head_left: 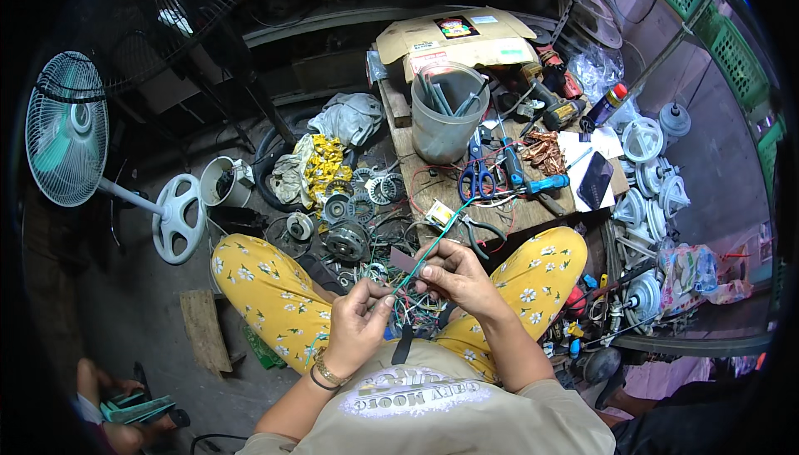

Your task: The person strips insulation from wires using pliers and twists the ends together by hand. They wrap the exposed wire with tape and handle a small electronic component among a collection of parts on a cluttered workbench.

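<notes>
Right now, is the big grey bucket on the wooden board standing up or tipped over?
Standing up. The grey bucket rests on the wooden board with its open mouth upward and long tools sticking out.

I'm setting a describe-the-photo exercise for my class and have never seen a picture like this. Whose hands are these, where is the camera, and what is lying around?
The camera sits on a person's head and looks down, so the picture bends at the edges. The left hand and right hand pinch a thin green wire between them over the lap. Ahead is a wooden board with blue-handled scissors, a grey plastic tub and a cardboard box. Small motor parts lie on the floor, and a fan stands at the left.
</notes>
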The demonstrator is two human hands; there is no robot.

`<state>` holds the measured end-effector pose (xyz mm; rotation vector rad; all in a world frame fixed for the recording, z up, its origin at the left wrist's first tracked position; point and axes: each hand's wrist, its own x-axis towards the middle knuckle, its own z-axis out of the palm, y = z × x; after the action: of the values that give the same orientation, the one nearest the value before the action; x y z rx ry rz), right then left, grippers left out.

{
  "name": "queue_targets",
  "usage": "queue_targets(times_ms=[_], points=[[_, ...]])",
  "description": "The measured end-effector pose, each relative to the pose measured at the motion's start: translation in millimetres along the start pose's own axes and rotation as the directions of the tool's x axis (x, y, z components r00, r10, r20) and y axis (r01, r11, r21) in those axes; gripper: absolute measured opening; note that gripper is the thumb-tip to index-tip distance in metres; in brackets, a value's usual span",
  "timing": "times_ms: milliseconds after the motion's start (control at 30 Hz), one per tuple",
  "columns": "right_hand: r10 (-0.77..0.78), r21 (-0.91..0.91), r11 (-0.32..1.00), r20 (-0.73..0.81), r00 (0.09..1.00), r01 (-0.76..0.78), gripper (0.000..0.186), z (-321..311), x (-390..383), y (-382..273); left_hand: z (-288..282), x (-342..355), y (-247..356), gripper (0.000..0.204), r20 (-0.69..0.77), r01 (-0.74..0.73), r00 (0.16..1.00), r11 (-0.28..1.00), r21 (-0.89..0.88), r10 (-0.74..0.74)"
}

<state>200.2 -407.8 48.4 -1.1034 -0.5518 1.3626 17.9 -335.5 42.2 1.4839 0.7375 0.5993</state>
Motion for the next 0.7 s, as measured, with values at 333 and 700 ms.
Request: queue_targets(times_ms=[333, 700], points=[[0.043, 0.005, 0.999, -0.012, 0.999, -0.043, 0.022, -3, -2, 1, -3, -6, 7, 0.006, 0.101, 0.14, 0.987, 0.971, -0.195, -0.122], [-0.045, 0.097, 0.994, -0.098, 0.994, 0.054, 0.021, -23, 6, -8, -9, -14, 6, 0.006, 0.117, 0.191, 0.979, 0.952, -0.239, -0.167]])
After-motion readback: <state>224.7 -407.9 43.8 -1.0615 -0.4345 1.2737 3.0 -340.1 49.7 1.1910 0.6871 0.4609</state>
